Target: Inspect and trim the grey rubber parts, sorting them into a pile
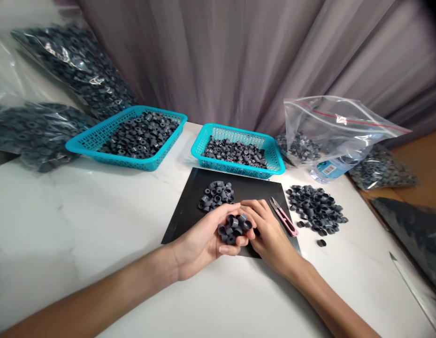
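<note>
My left hand [207, 237] is cupped, palm up, around a handful of small dark grey ring-shaped caps [235, 229]. Close against its fingers is my right hand [269, 230], back upward and fingers curled; whatever is under those fingers is hidden. Both hands are over a black mat [184, 206]. A small pile of the same grey caps [217, 193] lies on the mat just beyond my left hand. Pink-handled thread snips [284, 217] rest on the mat's right side, beside my right hand.
Two turquoise baskets [154, 162] [239, 170] of grey parts stand at the back. Loose caps [316, 206] are heaped at right. Behind them are an open zip bag [333, 126] and a plastic bottle [330, 169]. Filled bags [77, 61] lean at left; a blade-like strip [411, 281] lies at right.
</note>
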{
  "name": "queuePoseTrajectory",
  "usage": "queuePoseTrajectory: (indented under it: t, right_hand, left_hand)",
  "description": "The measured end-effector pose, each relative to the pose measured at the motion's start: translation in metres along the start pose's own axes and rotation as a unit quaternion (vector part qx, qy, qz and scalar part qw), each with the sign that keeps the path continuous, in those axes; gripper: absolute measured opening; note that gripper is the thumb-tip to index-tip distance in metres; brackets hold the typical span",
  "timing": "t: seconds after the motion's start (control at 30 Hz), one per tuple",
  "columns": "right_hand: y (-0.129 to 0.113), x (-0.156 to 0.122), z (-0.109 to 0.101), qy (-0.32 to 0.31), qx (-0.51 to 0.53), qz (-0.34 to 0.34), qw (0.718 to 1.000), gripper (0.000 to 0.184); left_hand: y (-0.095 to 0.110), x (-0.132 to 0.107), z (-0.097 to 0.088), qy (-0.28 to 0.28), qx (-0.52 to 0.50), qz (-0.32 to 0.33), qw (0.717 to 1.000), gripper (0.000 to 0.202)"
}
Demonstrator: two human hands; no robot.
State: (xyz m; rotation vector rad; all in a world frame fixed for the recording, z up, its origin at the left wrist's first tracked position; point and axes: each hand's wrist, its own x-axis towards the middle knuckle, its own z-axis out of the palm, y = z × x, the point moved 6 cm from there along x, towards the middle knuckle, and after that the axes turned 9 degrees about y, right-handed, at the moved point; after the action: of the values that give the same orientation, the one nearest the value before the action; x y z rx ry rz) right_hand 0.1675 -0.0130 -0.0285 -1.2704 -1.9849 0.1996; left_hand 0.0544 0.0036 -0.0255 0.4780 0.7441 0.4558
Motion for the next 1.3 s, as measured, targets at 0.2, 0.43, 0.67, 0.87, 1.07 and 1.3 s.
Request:
queuePoseTrajectory:
  t: [0.2,0.43,0.67,0.87,1.07,1.3]
  right_hand:
    - [-0.003,0.002,0.001,0.01,-0.03,0.003,1.0,0.017]
    - [0.004,0.004,-0.006,0.048,-0.03,0.046,0.997,0.008]
    - [0.002,0.003,-0.025,0.145,0.011,0.089,0.985,0.009]
    - [-0.02,0.003,-0.041,0.194,0.034,0.07,0.978,0.013]
    - [-0.034,0.006,-0.041,0.16,0.055,0.041,0.985,0.02]
    - [-0.044,0.004,-0.03,0.121,0.026,0.004,0.992,0.03]
  left_hand:
    - [0.013,0.0,-0.001,0.01,0.002,0.024,1.0,0.036]
    - [0.029,-0.002,-0.005,0.036,-0.016,0.054,0.998,0.033]
    - [0.021,0.002,-0.008,0.042,-0.063,0.031,0.997,0.038]
    - [0.013,0.003,-0.007,0.028,-0.043,0.025,0.998,0.037]
    - [0.005,0.003,-0.003,0.008,0.013,0.024,1.0,0.03]
    - [-0.001,0.006,-0.004,0.032,0.037,0.032,0.998,0.037]
